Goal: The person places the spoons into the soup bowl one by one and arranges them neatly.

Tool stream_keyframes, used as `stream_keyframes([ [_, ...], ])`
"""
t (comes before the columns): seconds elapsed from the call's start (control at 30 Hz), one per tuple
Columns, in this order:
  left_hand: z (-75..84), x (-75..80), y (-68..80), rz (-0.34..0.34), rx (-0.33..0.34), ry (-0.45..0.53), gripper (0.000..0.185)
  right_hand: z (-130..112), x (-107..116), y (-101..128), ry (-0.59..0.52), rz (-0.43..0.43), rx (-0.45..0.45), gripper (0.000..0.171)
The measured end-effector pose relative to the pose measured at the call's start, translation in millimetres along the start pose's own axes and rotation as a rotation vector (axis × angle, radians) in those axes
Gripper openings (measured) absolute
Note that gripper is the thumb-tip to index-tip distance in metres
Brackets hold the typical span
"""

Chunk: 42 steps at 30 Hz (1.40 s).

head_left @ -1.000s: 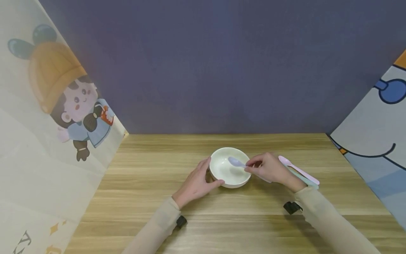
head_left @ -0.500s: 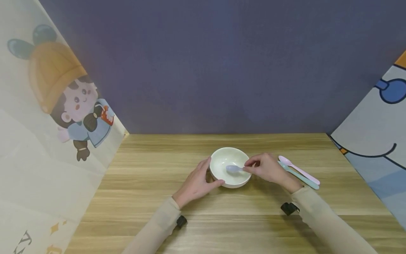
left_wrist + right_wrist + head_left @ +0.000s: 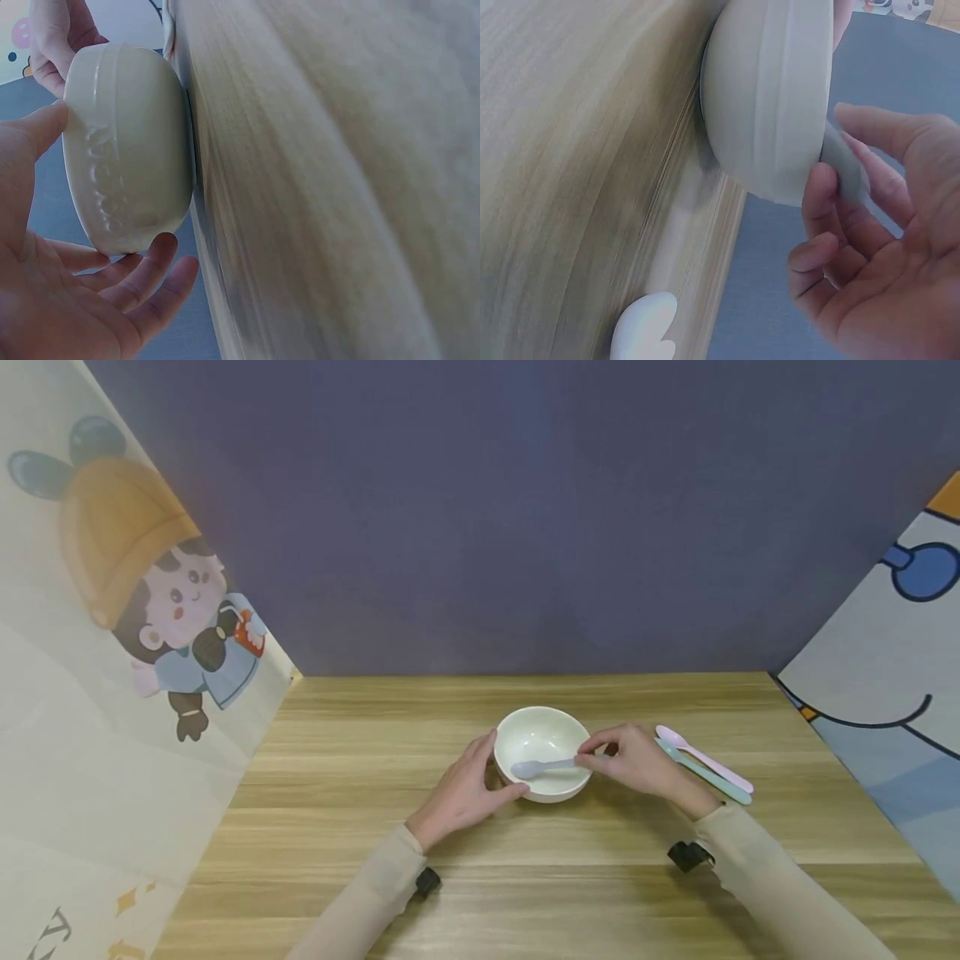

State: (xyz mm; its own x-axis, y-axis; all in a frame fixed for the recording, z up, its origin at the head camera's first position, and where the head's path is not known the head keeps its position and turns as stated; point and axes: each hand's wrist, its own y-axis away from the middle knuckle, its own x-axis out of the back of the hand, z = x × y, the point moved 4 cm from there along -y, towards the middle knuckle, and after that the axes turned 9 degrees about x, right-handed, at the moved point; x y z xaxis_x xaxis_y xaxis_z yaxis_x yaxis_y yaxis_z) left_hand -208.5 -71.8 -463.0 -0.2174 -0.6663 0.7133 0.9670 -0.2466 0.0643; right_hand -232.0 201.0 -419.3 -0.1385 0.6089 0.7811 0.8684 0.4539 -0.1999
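**Lavender spoon [image 3: 536,768] has shifted lower-left inside white bowl [image 3: 536,739]**

Below centre, the right hand [image 3: 636,762] pinches its handle; the left hand [image 3: 461,789], thumb and fingers apart, holds the bowl. Wooden table [image 3: 540,885] spans the bottom, blue wall [image 3: 487,518] the top, cartoon panels [image 3: 105,718] both sides.

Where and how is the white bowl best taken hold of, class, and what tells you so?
Likely take the white bowl by its left rim, coming from the left with thumb and fingers spread, as the left hand does: it is round, upright and shows no handle, and the right hand, holding the lavender spoon, occupies its right side.
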Motion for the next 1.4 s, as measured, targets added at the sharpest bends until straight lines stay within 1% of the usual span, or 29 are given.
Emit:
stream_keyframes([
  [0.2,1.4,1.3,0.3,0.005,-0.008,-0.004,0.107,1.4,1.2,2.7,-0.016,0.008,0.009,0.011],
  [0.47,-0.1,-0.2,0.3,0.008,-0.003,-0.019,0.107,4.3,8.7,8.1,-0.022,0.066,0.012,0.012],
  [0.67,-0.5,0.0,0.8,0.005,0.000,-0.013,0.108,7.9,12.0,10.0,-0.020,0.072,0.007,0.013],
  [0.87,-0.2,0.1,0.2,0.007,0.001,-0.018,0.108,13.1,14.6,11.7,-0.024,0.072,-0.044,0.020],
  [1.0,0.2,-0.6,-0.3,0.008,-0.002,-0.015,0.109,17.0,17.3,12.3,-0.016,0.074,-0.079,0.022],
  [1.17,0.2,-0.5,-0.6,0.010,-0.005,-0.012,0.107,21.3,21.3,14.8,-0.020,0.076,-0.071,0.020],
  [1.27,-0.1,-1.0,-0.6,0.009,-0.006,-0.015,0.107,25.1,22.6,16.6,-0.029,0.075,-0.060,0.022],
  [1.4,-0.9,-0.9,-0.6,0.009,-0.006,-0.011,0.107,29.0,24.6,18.3,-0.003,0.087,-0.049,0.022],
])
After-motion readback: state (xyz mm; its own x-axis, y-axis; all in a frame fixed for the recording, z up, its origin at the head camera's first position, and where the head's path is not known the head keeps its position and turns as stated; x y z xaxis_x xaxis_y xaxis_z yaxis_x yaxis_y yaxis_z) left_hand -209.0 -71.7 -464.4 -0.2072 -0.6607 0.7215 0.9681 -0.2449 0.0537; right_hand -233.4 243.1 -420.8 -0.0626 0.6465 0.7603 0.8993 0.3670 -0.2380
